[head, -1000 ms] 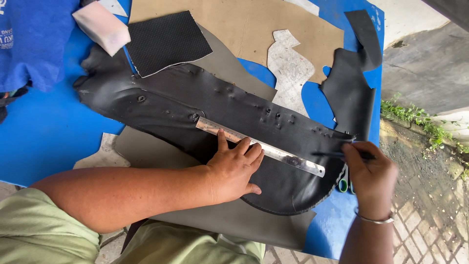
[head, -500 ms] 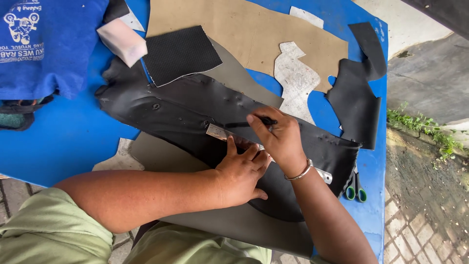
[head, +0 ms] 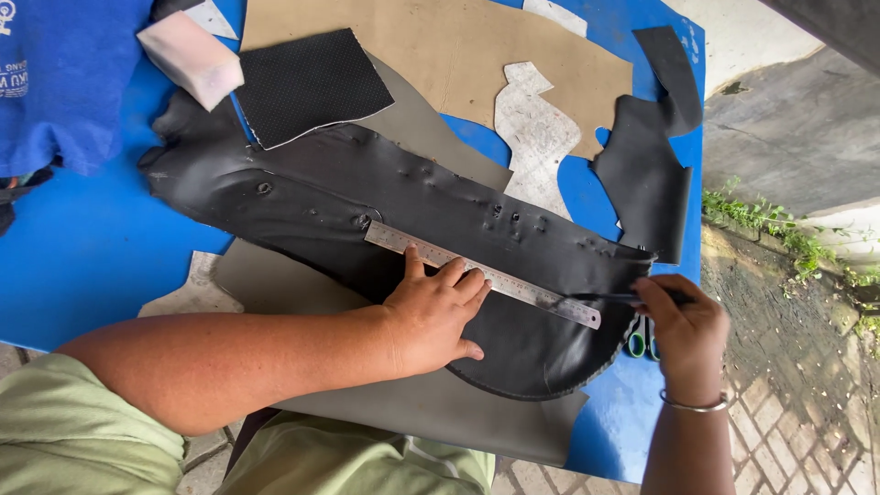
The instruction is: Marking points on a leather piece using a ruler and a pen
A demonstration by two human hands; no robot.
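Steel ruler [head: 483, 274] is lying on the black rubber sheet [head: 367, 211], long axis running diagonally: upper end pointing toward the table's [head: 82, 257] far-left corner, lower end toward its right edge. Left hand [head: 431, 316] is pressing flat, fingers spread, on the ruler's middle. Right hand [head: 683, 330] is gripping a thin dark tool [head: 605, 297], tip sitting at the ruler's lower end near the right edge. 0.5 s ago that hand was up at the ruler's upper end; it is now down at the opposite end. Ruler and left hand are staying put. Green-handled scissors [head: 639, 341] are lying just beside the right hand.
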